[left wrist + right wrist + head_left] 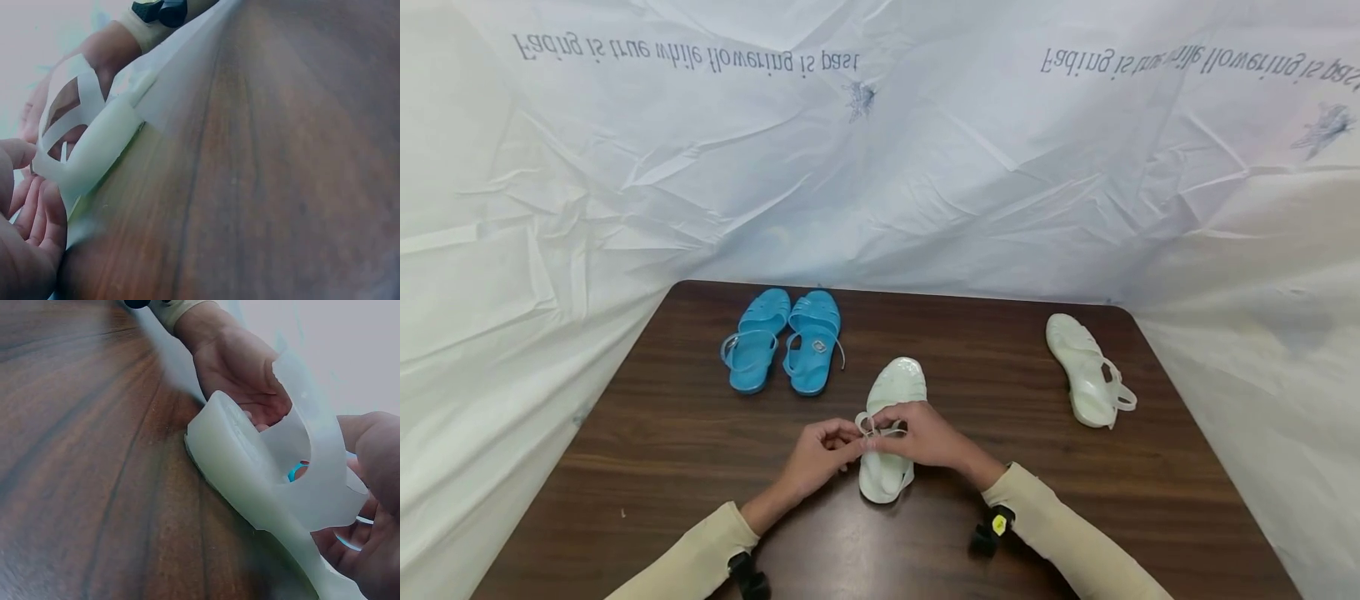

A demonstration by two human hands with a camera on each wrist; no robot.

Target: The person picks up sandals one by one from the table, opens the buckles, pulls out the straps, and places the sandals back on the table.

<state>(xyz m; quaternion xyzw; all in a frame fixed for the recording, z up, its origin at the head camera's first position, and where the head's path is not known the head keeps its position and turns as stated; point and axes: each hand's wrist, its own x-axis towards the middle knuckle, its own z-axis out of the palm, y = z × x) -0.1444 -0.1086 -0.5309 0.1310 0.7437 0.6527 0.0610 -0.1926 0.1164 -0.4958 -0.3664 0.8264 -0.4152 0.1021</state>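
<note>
A white jelly sandal (898,382) lies sole down on the brown table in front of me, toe pointing away. My left hand (817,457), at its left side, pinches the ankle strap (319,425) between thumb and fingertips. From the right, my right hand (925,435) reaches across the sandal and grips the same strap near the buckle side, its fingertips meeting those of the left. The strap stands up as a loop over the heel in both wrist views. The fingers partly cover the fastening.
Two blue sandals (811,367) stand side by side at the back left of the table (985,358). Another white sandal (1086,375) lies at the back right, its strap hanging out to the right. White printed sheeting (880,167) hangs behind and beside the table.
</note>
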